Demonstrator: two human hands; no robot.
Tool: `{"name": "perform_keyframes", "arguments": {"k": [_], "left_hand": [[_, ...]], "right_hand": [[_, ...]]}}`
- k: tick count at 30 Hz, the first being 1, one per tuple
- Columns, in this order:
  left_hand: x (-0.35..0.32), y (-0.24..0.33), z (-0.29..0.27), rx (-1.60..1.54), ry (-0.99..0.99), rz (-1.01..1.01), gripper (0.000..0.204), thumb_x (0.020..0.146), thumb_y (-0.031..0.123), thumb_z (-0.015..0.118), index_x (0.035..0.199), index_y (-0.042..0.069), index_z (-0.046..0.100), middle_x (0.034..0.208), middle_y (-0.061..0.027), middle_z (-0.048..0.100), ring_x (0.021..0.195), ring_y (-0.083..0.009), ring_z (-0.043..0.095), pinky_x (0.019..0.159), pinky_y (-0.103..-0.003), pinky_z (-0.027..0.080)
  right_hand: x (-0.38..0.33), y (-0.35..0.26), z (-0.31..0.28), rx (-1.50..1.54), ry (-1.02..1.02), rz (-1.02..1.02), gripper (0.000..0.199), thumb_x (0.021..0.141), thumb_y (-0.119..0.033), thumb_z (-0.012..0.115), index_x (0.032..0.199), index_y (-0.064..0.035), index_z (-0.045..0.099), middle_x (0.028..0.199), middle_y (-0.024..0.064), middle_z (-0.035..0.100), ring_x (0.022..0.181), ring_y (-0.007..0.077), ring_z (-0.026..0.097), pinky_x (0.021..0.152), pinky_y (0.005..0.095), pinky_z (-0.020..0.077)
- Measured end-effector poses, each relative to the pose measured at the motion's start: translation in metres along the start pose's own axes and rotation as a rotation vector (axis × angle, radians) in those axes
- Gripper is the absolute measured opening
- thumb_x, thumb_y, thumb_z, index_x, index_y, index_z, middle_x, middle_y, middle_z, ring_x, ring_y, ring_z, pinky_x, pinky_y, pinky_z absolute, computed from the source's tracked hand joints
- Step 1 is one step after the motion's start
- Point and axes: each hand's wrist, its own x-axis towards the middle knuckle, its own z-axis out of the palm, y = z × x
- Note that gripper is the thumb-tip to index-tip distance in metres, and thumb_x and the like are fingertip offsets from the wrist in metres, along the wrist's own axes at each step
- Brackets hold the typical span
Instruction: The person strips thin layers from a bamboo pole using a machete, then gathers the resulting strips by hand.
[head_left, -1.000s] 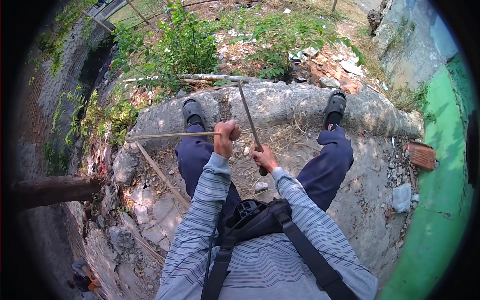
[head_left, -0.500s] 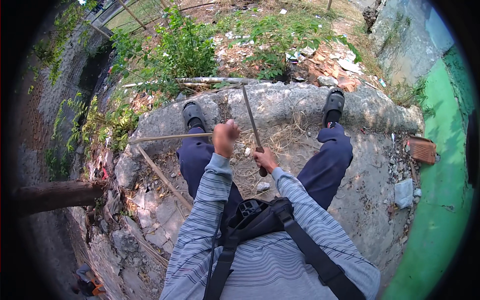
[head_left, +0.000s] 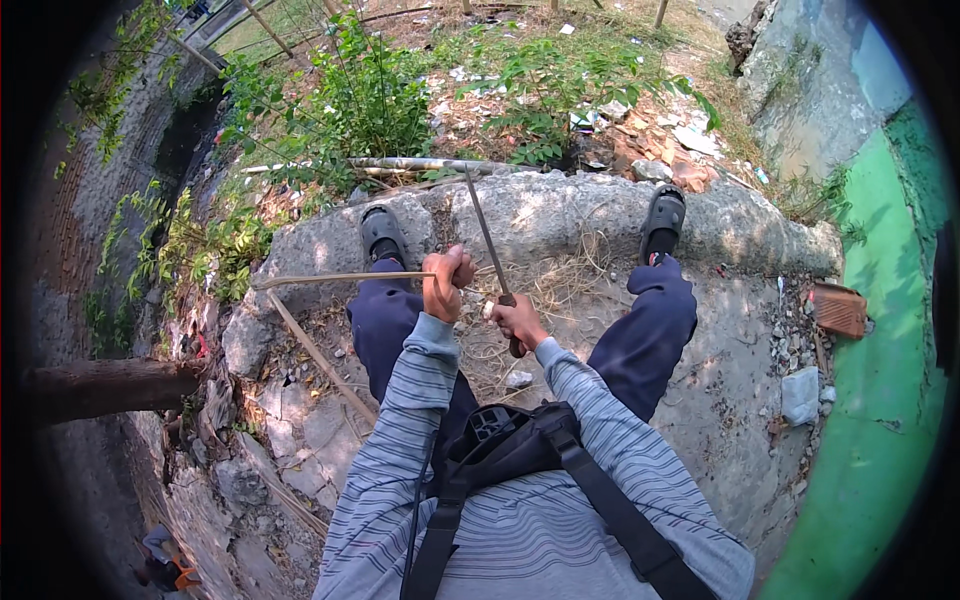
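My left hand (head_left: pixel 447 284) is closed around the end of a thin pale strip (head_left: pixel 335 278), which looks like split bamboo or wood and stretches out leftward over my left leg. At its far end the strip meets a second length (head_left: pixel 320 350) slanting back toward my left thigh; whether the two are joined, I cannot tell. Gripped in my right hand (head_left: pixel 519 322) is a long narrow knife (head_left: pixel 487 228) with a brown handle, its blade pointing up and slightly left. The blade stands just right of my left hand, apart from the strip. Curly pale shavings (head_left: pixel 580 270) lie between my feet.
My sandalled feet rest against a rough stone ledge (head_left: pixel 560 205). Beyond it are leafy plants (head_left: pixel 370 110) and rubble. A log (head_left: pixel 115 386) juts in at left. On the right lie a brown block (head_left: pixel 838 310) and a green wall (head_left: pixel 870 400). Another person (head_left: pixel 165 560) is at lower left.
My left hand has turned and dropped slightly, still holding the strip. The knife's tip has swung a little left, and my right hand has shifted slightly left and down.
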Motion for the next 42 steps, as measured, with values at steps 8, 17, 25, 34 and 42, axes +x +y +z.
{"name": "perform_keyframes", "arguments": {"k": [8, 17, 25, 34, 42], "left_hand": [[-0.002, -0.009, -0.007, 0.088, -0.041, 0.015, 0.051, 0.096, 0.03, 0.049, 0.055, 0.009, 0.025, 0.052, 0.003, 0.023, 0.048, -0.009, 0.019, 0.049, -0.033, 0.014], [-0.002, -0.005, -0.004, -0.051, 0.0, -0.003, 0.051, 0.097, 0.023, 0.048, 0.055, 0.013, 0.021, 0.053, 0.004, 0.017, 0.048, -0.0096, 0.015, 0.049, -0.034, 0.015], [-0.007, -0.006, -0.007, -0.026, -0.077, -0.023, 0.051, 0.097, 0.024, 0.049, 0.056, 0.013, 0.021, 0.052, 0.0035, 0.02, 0.049, -0.0095, 0.016, 0.05, -0.034, 0.016], [-0.005, -0.007, -0.001, -0.025, 0.018, 0.044, 0.051, 0.099, 0.023, 0.048, 0.057, 0.013, 0.022, 0.053, 0.0043, 0.02, 0.049, -0.0084, 0.016, 0.049, -0.033, 0.016], [0.002, -0.008, 0.003, -0.064, 0.039, 0.057, 0.049, 0.101, 0.024, 0.046, 0.059, 0.013, 0.023, 0.054, 0.0048, 0.02, 0.048, -0.0081, 0.016, 0.049, -0.032, 0.015]], "right_hand": [[-0.015, -0.012, 0.0, -0.103, -0.22, -0.066, 0.01, 0.086, -0.007, 0.065, 0.084, -0.006, 0.056, 0.062, -0.0036, 0.048, 0.045, 0.0054, 0.04, 0.039, 0.0225, 0.0294], [-0.001, -0.011, -0.007, -0.081, -0.094, 0.01, 0.012, 0.083, -0.01, 0.067, 0.079, -0.0071, 0.056, 0.061, -0.0036, 0.049, 0.046, 0.0055, 0.041, 0.04, 0.0233, 0.0305], [0.005, 0.009, -0.01, -0.259, -0.058, -0.125, 0.011, 0.081, -0.009, 0.068, 0.074, -0.0046, 0.06, 0.059, -0.0007, 0.052, 0.045, 0.009, 0.045, 0.04, 0.0275, 0.0317], [0.008, 0.03, 0.004, -0.041, 0.039, -0.087, 0.011, 0.081, -0.01, 0.067, 0.075, -0.0057, 0.058, 0.057, -0.0008, 0.051, 0.044, 0.0094, 0.046, 0.04, 0.0273, 0.0329], [0.022, 0.044, -0.023, -0.137, 0.082, -0.097, 0.011, 0.082, -0.007, 0.063, 0.075, -0.0041, 0.056, 0.056, 0.0013, 0.05, 0.04, 0.0107, 0.044, 0.038, 0.0278, 0.033]]}}
